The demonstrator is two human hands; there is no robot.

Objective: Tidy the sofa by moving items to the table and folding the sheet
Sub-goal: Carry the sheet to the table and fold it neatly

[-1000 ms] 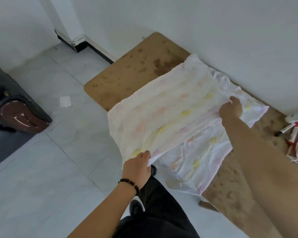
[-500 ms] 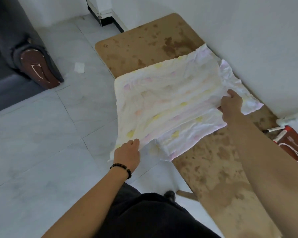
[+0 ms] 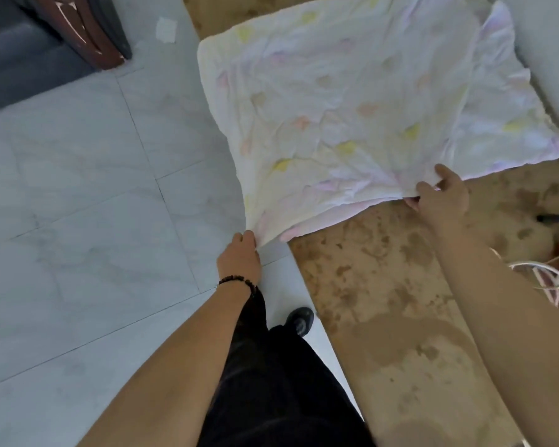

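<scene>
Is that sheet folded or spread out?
Folded over: the sheet shows a second layer under its near edge. Left hand and right hand pinch that edge.

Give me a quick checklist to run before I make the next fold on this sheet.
1. Left hand pinches the sheet's near corner: ok.
2. Right hand grips the near edge: ok.
3. Sheet wholly on the table: not ok, the held corner hangs past its edge.
4. Sheet smooth: not ok, wrinkled.
5. Pen and cable apart from sheet: ok.
6. Lower layers aligned: cannot tell.
</scene>
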